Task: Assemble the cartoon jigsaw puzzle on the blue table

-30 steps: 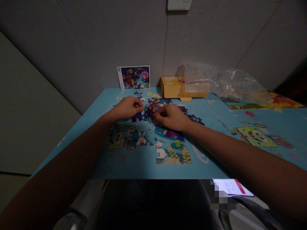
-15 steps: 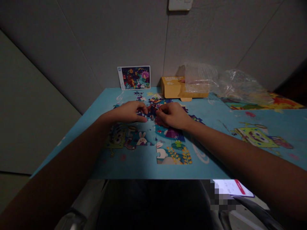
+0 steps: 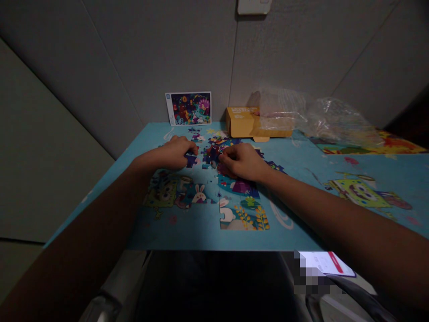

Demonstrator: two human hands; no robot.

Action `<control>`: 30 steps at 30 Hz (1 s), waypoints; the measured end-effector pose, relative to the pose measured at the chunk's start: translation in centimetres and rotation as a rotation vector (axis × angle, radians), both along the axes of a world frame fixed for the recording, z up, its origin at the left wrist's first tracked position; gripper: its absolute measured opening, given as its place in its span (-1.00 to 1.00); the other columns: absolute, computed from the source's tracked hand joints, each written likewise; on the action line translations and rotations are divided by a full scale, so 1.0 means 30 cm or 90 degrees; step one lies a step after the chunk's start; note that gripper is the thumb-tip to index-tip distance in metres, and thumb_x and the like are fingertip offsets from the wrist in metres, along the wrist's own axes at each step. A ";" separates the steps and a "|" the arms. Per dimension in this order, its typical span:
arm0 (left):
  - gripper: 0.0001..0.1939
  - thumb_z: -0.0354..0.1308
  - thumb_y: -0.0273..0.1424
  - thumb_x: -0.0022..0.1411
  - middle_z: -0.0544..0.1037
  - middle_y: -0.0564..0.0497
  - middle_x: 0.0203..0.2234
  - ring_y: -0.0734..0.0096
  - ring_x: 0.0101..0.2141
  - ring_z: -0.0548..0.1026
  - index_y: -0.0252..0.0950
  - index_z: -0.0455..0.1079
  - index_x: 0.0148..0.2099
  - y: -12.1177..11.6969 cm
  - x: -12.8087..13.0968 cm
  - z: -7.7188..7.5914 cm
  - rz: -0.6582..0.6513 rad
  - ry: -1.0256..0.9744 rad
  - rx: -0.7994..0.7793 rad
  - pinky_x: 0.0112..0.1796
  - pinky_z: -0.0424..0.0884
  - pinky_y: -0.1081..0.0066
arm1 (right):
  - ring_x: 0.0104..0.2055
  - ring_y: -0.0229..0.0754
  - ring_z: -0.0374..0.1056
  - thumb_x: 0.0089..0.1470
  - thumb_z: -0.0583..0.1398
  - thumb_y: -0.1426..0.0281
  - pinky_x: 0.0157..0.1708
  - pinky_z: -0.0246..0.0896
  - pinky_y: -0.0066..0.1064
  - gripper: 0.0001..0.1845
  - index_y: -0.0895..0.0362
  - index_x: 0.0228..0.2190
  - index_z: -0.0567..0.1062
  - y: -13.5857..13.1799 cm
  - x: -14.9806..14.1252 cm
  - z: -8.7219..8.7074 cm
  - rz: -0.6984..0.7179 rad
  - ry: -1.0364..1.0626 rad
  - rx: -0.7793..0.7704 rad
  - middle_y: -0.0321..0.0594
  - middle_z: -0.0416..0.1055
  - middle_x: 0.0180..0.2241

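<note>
A partly joined jigsaw puzzle (image 3: 238, 197) lies on the blue table, showing a frog, yellow plants and part of a white rabbit. My right hand (image 3: 244, 162) is pinched at its upper part, with its fingertips on a dark puzzle piece (image 3: 213, 154); the fingers partly hide it. Left of that, my left hand (image 3: 172, 153) reaches over the table with thumb and fingers apart, close to a dark blue piece (image 3: 191, 161). A piece with a rabbit (image 3: 199, 194) lies left of the joined section.
A picture card (image 3: 190, 108) leans against the wall at the back. Beside it sits a yellow box (image 3: 243, 123), partly under clear plastic wrapping (image 3: 338, 118). More loose pieces (image 3: 194, 130) lie near the card. The table's cover (image 3: 174, 237) has printed cartoon figures.
My left hand has moved left, away from the dark pieces by my right hand, and its fingers have spread. My right hand stays nearly in place.
</note>
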State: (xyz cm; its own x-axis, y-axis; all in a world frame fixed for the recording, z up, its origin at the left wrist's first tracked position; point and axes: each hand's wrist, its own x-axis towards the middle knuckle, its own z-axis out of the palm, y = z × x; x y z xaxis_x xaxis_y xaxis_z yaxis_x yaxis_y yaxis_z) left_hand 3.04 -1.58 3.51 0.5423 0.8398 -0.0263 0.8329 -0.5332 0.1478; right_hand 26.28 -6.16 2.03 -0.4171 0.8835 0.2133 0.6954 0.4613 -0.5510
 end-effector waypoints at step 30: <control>-0.86 0.16 -0.33 0.10 0.34 0.10 -0.58 0.45 -0.51 0.30 -0.29 0.30 -0.36 -0.068 0.099 0.003 -0.086 -0.203 -0.103 -0.45 0.13 0.45 | -0.59 -0.35 0.11 0.09 0.11 0.41 -0.51 -0.15 -0.40 -0.71 0.20 -0.61 0.45 -0.002 -0.004 -0.011 0.048 -0.004 0.009 -0.29 0.30 -0.67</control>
State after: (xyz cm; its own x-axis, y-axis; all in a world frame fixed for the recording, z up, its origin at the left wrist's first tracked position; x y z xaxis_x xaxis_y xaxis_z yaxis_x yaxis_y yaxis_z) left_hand 6.02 -3.63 3.61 0.6501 0.7590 0.0352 0.6551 -0.5834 0.4801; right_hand 26.17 -6.21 1.70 -0.4832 0.8468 0.2224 0.6621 0.5196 -0.5400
